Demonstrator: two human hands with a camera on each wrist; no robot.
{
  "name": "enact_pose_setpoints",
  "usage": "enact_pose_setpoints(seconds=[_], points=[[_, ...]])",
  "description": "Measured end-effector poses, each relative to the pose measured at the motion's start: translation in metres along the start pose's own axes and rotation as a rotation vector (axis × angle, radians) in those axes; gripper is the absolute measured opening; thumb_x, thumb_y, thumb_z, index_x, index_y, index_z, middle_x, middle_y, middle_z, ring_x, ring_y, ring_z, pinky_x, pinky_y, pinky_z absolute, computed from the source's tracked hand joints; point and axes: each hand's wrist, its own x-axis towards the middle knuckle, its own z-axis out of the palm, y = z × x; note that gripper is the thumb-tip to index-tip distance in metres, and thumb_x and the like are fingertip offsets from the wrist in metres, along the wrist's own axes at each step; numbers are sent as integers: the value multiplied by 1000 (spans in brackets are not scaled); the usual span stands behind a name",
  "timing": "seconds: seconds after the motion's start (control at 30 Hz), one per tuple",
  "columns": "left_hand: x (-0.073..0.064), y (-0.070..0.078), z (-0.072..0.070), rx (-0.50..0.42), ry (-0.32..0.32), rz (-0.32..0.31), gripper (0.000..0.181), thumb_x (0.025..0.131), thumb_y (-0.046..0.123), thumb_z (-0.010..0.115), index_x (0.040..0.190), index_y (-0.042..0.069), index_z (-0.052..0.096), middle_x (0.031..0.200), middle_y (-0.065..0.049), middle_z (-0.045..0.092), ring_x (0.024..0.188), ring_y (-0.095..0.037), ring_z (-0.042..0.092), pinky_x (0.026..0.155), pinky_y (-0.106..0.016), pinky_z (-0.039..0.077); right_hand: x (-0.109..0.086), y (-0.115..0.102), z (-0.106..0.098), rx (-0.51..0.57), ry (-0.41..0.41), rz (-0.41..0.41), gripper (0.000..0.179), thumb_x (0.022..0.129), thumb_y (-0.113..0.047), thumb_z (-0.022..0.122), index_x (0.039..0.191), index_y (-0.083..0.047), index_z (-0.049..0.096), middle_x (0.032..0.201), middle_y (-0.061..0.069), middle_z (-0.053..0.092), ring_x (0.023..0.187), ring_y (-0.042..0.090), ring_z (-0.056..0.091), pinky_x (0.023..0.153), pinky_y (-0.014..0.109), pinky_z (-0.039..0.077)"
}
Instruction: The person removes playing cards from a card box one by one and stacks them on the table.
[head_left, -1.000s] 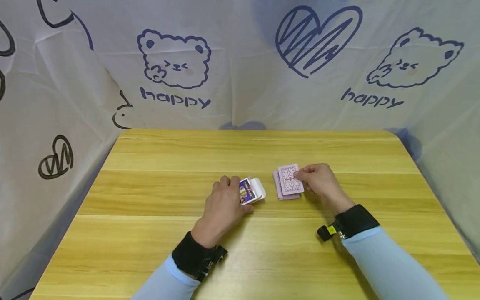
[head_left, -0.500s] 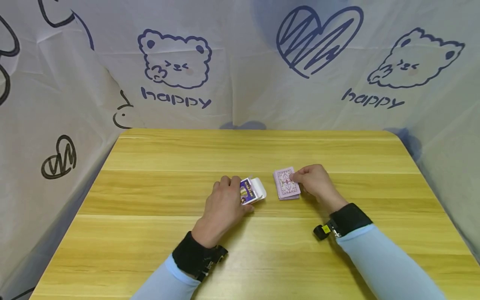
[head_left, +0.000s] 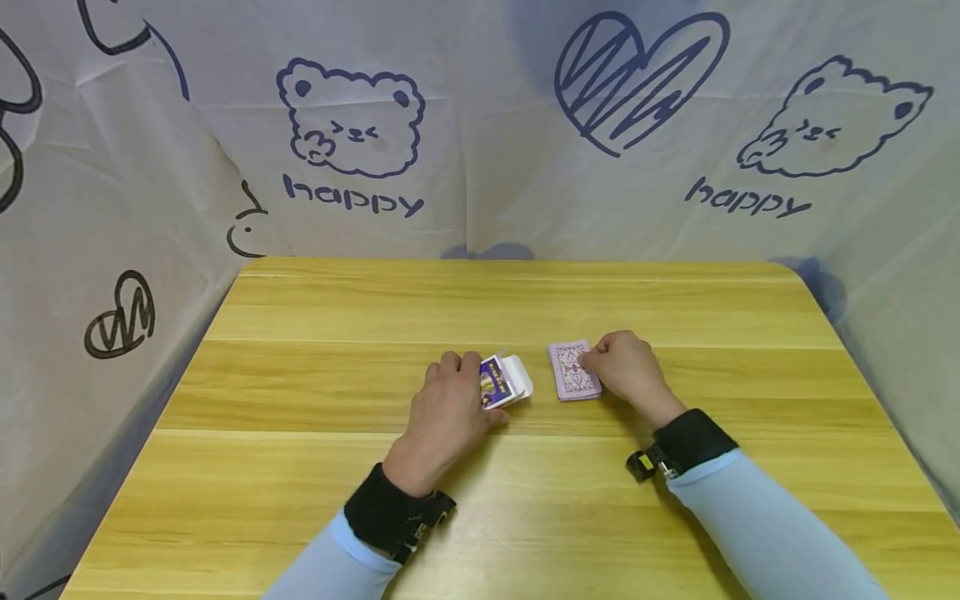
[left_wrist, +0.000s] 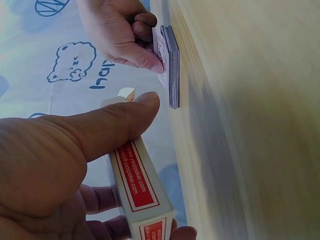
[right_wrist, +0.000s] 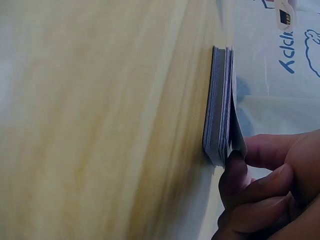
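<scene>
My left hand [head_left: 444, 417] grips a small playing card box [head_left: 496, 382], purple and white on its face. Its white flap stands open toward the right. The left wrist view shows the thumb laid over the box's red-and-white side [left_wrist: 137, 175], with fingers curled round behind. Just right of the box, a deck of playing cards [head_left: 572, 375] lies face down, its backs patterned in pinkish purple. My right hand [head_left: 628, 371] pinches a playing card [right_wrist: 239, 127] at the deck's right edge. In the right wrist view that card's pinched end is lifted slightly off the stack [right_wrist: 219, 107].
Both hands work over a wooden table [head_left: 315, 300] in light yellow tones. A white cloth [head_left: 495, 100] with blue hearts, bears and lettering hangs behind it and at both sides. Black bands with small cameras circle both wrists.
My right hand has moved left and slightly toward me, bringing the pinched card down over the deck, now nearly lined up with it. The left hand and box have stayed still.
</scene>
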Motion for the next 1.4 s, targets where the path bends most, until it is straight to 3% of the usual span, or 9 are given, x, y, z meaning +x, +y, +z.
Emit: enact_pose_setpoints(seconds=[0.5,0.7,0.93,1.13,1.27,1.4], points=[[0,0,-1,-6,14,18,81,75,38,97,135,-1,59,117,-19,60,97,-30,56,69,-42,56,-1,-5,-1,-168,32,9,28,95,-32,69,89,-4,69,77,6,66,63,20,55,52,31,38],[1,1,-1,-6,8,14,81,75,38,97,135,-1,59,118,-20,61,98,-31,56,70,-42,57,-1,-4,-1,-163,53,6,30,94,-34,72,91,-5,66,78,7,64,64,20,56,53,32,39],[1,1,-1,-11,-3,-2,81,75,38,97,135,0,58,118,-19,60,98,-31,56,71,-43,57,-4,-5,-7,-87,93,-15,29,97,-34,68,92,-5,65,81,8,64,68,23,56,55,31,40],[0,-1,1,-21,3,23,82,74,37,98,136,-1,59,119,-20,61,98,-31,57,71,-42,57,-16,-23,-5,86,123,-126,27,102,-30,66,89,-6,67,73,5,59,62,20,50,56,30,38],[-1,-1,1,-25,12,47,81,74,37,97,136,0,59,119,-21,61,98,-32,57,71,-42,57,-30,-40,5,232,96,-236,23,104,-26,65,96,-6,73,77,6,65,66,19,52,61,31,42],[-1,-1,1,-21,21,65,79,74,37,97,134,2,60,117,-20,61,97,-33,57,69,-42,57,-42,-54,18,359,15,-254,20,104,-21,66,107,-4,77,84,16,70,64,21,59,57,29,47]])
